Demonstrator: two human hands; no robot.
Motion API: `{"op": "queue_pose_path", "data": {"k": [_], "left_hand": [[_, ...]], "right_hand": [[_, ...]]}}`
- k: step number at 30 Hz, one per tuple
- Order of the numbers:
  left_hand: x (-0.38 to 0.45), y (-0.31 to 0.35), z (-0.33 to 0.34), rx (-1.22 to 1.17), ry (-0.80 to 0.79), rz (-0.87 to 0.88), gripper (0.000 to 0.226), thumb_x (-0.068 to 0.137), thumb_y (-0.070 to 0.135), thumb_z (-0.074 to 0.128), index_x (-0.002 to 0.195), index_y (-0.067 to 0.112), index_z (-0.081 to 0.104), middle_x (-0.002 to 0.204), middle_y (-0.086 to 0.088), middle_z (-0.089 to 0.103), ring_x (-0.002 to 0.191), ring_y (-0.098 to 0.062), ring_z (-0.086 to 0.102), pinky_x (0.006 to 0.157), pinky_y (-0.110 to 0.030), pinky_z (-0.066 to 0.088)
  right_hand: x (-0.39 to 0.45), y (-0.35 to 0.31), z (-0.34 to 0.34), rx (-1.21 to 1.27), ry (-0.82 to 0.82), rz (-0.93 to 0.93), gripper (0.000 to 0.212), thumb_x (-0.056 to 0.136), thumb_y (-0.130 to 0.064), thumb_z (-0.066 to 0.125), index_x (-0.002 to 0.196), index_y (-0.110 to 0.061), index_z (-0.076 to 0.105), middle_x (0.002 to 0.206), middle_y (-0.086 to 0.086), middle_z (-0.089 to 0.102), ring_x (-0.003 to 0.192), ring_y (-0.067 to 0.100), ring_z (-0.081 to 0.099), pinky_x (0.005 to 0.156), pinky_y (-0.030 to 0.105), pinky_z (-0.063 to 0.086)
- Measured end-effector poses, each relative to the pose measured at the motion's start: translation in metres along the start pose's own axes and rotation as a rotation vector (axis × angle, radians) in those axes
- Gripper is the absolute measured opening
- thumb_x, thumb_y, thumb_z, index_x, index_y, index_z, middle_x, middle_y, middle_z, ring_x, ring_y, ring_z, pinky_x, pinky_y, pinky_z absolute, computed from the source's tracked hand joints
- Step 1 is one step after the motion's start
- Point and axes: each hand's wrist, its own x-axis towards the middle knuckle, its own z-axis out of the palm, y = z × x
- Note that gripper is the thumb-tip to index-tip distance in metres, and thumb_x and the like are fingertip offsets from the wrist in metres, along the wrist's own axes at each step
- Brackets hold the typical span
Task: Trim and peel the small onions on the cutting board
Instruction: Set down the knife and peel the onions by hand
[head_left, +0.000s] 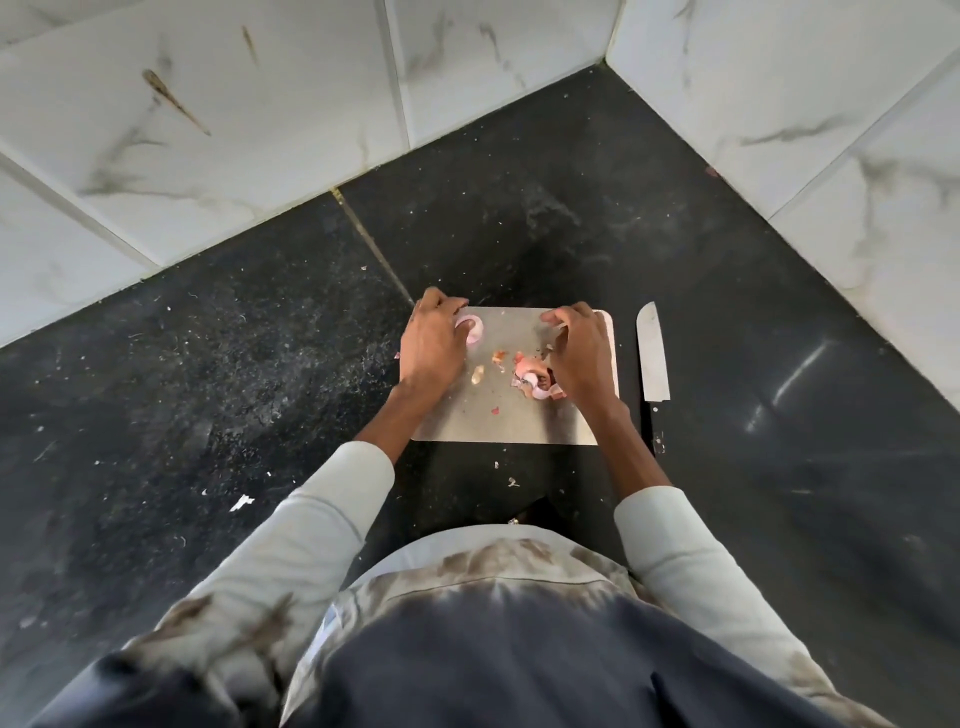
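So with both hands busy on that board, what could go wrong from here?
1. The steel-bladed knife with the dark handle lies loose on the black counter just right of the grey metal cutting board; the right hand or its sleeve could brush it.
2. The pile of pink onion peelings sits by that hand and may scatter onto the counter.
3. The pale pink peeled onion under the left hand could slip.

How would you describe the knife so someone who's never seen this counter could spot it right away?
Start at the steel cutting board in the middle of the black counter. Just off its right edge, beyond the right hand, lies the knife, its tip pointing toward the tiled wall. It is the only long, pale, straight thing there; everything else nearby is pink onion peel.
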Motion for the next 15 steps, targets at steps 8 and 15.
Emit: {"op": "queue_pose_path", "data": {"k": [8,15], "left_hand": [[0.023,0.003,0.002,-0.02,-0.031,-0.006,0.021,0.1,0.018,0.075,0.119,0.013,0.081,0.117,-0.003,0.069,0.097,-0.016,0.069,0.087,-0.023,0.057],[0.019,0.006,0.004,-0.056,0.032,0.008,0.018,0.099,0.022,0.075,0.116,0.016,0.081,0.116,-0.001,0.07,0.098,-0.014,0.068,0.095,-0.03,0.062]], "right_hand": [[0.007,0.002,-0.006,0.029,0.056,0.063,0.032,0.1,0.008,0.057,0.118,-0.01,0.076,0.126,0.002,0.071,0.123,0.022,0.056,0.094,0.028,0.05],[0.003,0.013,-0.014,0.024,0.067,0.129,0.034,0.099,0.011,0.058,0.12,-0.009,0.076,0.127,0.004,0.069,0.123,0.024,0.056,0.091,0.023,0.042]]}}
